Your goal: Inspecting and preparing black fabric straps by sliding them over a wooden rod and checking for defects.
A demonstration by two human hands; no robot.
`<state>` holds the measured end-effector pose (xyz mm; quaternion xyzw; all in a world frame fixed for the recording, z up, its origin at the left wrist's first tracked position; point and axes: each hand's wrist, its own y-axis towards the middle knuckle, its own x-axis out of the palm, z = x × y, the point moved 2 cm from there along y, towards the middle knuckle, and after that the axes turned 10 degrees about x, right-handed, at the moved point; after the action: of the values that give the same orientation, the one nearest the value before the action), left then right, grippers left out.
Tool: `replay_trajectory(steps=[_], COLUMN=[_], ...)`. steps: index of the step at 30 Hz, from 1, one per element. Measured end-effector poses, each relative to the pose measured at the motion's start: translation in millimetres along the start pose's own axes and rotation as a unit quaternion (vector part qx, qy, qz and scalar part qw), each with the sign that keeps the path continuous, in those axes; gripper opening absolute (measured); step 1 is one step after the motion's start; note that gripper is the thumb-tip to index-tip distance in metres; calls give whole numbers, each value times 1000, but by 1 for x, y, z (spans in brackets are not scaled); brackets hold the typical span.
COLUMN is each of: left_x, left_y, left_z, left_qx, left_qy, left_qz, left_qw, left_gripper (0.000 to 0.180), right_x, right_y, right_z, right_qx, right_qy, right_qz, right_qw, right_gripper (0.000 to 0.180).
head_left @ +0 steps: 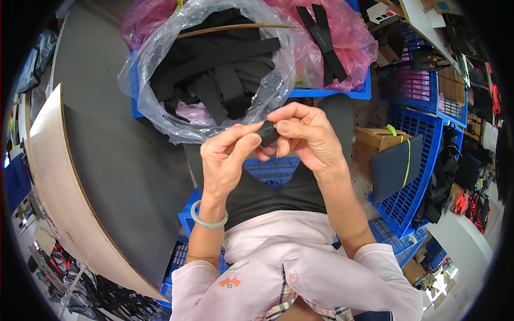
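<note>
Close together above my lap, my left hand (229,152) and my right hand (308,134) both pinch a small black piece (267,134). It looks like folded strap or fabric; the fingers cover much of it, so its exact kind is unclear. Just beyond the hands, a clear plastic bag (136,101) stands with its mouth spread wide. Inside it lie several flat black straps (214,69) in a loose heap. A thin brown stick or strip (235,28) rests across the top of the bag.
A dark grey work surface (112,134) with a pale wooden board (80,198) lies left. Pink plastic bags (348,43) with two crossed black straps (323,43) sit behind in a blue crate (361,92). At right are blue crates (412,120), a cardboard box (375,138) and a dark panel (396,168).
</note>
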<state>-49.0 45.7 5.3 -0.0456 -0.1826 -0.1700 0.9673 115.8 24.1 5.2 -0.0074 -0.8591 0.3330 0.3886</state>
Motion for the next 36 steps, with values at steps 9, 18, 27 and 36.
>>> replay_trajectory(steps=[9,18,27,36], left_x=[8,16,20,19], left_y=[-1,2,-13,-19], left_z=[-10,-7,1,-3], left_qx=[52,-2,-18,2], left_qy=[217,58,-13,130], left_qz=[38,110,21,110], left_qw=[974,992,1000,985], left_gripper=[11,18,33,27], right_x=[-6,-10,-2,11], right_y=[-3,-14,-11,-15], right_z=[12,-16,1,18], right_qx=[-7,-65,-107,-139], right_qy=[73,-70,-83,-49], right_qz=[34,64,43,64], right_qw=[997,993,990,987], right_gripper=[13,17,23,22])
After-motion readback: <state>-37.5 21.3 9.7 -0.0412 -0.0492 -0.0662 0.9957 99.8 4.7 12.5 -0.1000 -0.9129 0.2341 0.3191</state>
